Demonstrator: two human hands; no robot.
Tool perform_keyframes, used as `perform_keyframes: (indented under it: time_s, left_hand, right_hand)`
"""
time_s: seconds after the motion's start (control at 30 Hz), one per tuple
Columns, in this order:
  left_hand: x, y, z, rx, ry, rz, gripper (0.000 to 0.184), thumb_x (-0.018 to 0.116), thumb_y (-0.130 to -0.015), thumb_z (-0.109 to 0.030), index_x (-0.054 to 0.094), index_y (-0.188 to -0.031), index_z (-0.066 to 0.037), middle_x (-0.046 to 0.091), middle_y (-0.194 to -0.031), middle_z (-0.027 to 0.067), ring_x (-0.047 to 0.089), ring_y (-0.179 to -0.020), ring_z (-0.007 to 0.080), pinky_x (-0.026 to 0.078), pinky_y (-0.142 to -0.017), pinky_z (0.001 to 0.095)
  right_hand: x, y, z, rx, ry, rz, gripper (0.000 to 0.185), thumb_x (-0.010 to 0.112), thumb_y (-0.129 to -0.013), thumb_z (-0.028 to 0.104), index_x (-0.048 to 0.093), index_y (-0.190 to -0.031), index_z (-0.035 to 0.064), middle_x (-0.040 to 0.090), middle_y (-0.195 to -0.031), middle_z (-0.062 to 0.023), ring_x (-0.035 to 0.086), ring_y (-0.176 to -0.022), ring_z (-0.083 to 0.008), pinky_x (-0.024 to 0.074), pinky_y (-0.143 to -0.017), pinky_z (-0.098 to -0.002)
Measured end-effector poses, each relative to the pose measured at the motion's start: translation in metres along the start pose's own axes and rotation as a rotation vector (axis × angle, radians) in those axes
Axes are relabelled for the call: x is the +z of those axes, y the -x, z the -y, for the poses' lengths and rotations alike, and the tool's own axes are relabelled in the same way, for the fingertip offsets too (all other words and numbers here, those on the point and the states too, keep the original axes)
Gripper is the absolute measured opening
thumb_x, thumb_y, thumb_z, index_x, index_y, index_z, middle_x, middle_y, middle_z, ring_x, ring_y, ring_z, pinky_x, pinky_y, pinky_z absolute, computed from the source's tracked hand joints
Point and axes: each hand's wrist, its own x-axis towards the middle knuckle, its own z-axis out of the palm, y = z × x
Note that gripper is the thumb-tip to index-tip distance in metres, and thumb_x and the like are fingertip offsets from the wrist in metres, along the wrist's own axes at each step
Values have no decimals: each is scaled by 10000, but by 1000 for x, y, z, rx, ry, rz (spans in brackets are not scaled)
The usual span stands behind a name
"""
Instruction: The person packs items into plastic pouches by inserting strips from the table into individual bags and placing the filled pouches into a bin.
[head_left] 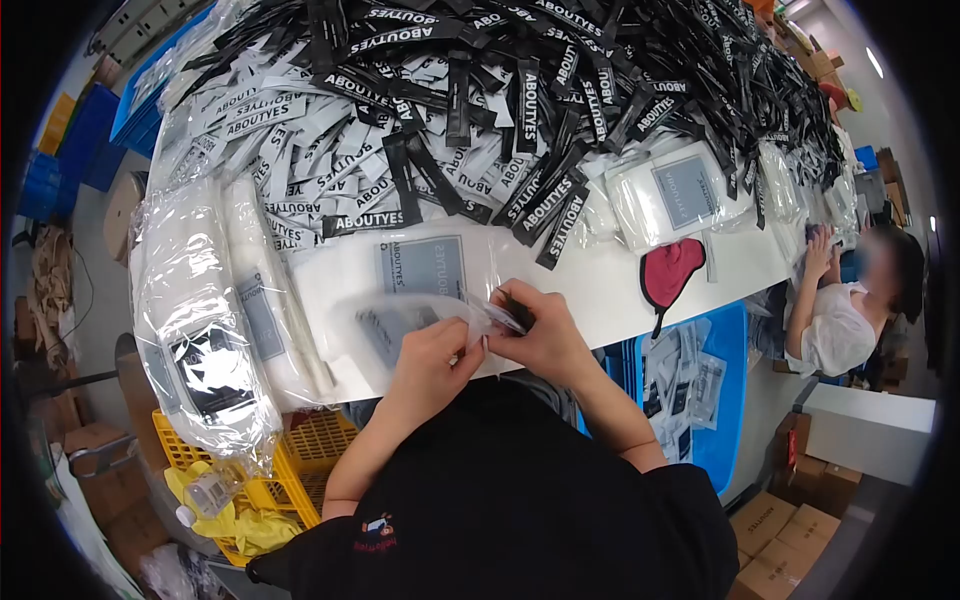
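over near edge of table (590, 295), l hand (430, 358) pinches clear bag (385, 325) by its right end, fingertips together; r hand (545, 330), thumb + fingers nearly meeting, has small dark item (513, 318) just beside. bag's left of r fingertips, l hand nearer; long axis blurred, can't tell.

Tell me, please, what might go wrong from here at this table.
The translucent bag, pinched near one end by the left hand with the right hand close by, could slip or crumple. Loose packets heaped beside the bag stack might slide onto it. The red item near the table edge could get knocked into the blue bin.
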Motion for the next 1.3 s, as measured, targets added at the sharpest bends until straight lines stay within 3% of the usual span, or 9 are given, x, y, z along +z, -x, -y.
perform_keyframes:
  time_s: [0.27,0.37,0.5,0.63,0.77,0.8,0.93,1.1,1.3]
  left_hand:
    - [-17,9,-20,-13,-223,-192,165,654,-658,21,498,-666,-31,545,-727,84,572,-715,291,464,-642,377]
    - [-13,-5,-35,343,-237,-417,153,656,-633,27,528,-658,-55,564,-867,80,574,-872,321,451,-799,434]
    - [-8,-4,-26,554,-139,-43,363,726,-569,-80,619,-909,-148,485,-1165,129,484,-1091,342,375,-913,511]
    - [23,-5,-25,350,-39,-46,671,822,-499,-185,578,-1123,-175,423,-1252,139,427,-1139,359,341,-908,496]
    - [21,-4,-13,248,-98,-89,652,824,-498,-167,533,-1081,-142,425,-1194,127,427,-1082,357,341,-882,469]
    - [19,-4,-11,220,-156,-45,649,817,-518,-164,494,-1081,-133,425,-1167,124,426,-1062,356,329,-885,463]
    - [22,-5,-7,176,-109,-39,702,810,-544,-162,449,-1145,-139,414,-1217,137,419,-1084,364,315,-891,463]
    - [28,-10,-17,188,-98,58,823,848,-541,-143,362,-1204,-132,375,-1304,191,405,-1140,373,352,-911,460]
    - [33,-4,-7,439,-52,-39,865,852,-527,-232,388,-1256,-185,337,-1377,163,382,-1167,414,311,-895,519]
  right_hand:
    - [3,-1,-1,-138,51,-167,158,685,-693,19,549,-771,0,529,-624,-15,476,-566,-53,400,-519,-213]
    - [-2,5,-10,-55,-224,-6,160,686,-697,30,541,-765,28,524,-635,2,473,-568,-60,390,-523,-215]
    - [-2,14,-6,-21,-542,10,206,634,-759,14,452,-701,91,451,-640,55,415,-561,-23,328,-498,-192]
    - [-2,23,-10,-21,-580,-166,233,620,-782,13,408,-729,96,440,-655,55,406,-577,-18,311,-508,-177]
    - [-19,14,-35,-192,-617,-369,99,633,-829,71,596,-904,19,528,-799,17,465,-712,-43,363,-596,-196]
    - [-33,10,-43,-301,-266,-311,187,588,-875,84,618,-1035,-9,574,-934,-25,494,-796,-72,398,-679,-209]
    - [-54,27,-47,26,-138,-198,207,505,-933,99,589,-1079,-22,596,-1134,-137,579,-943,-159,461,-823,-276]
    - [-27,35,-26,-513,-885,-311,271,431,-974,173,516,-1153,-13,584,-1143,-213,577,-1074,-301,440,-962,-441]
    - [-14,25,-20,-23,-537,4,361,458,-972,215,522,-1206,-52,578,-1193,-178,556,-1113,-222,438,-941,-343]
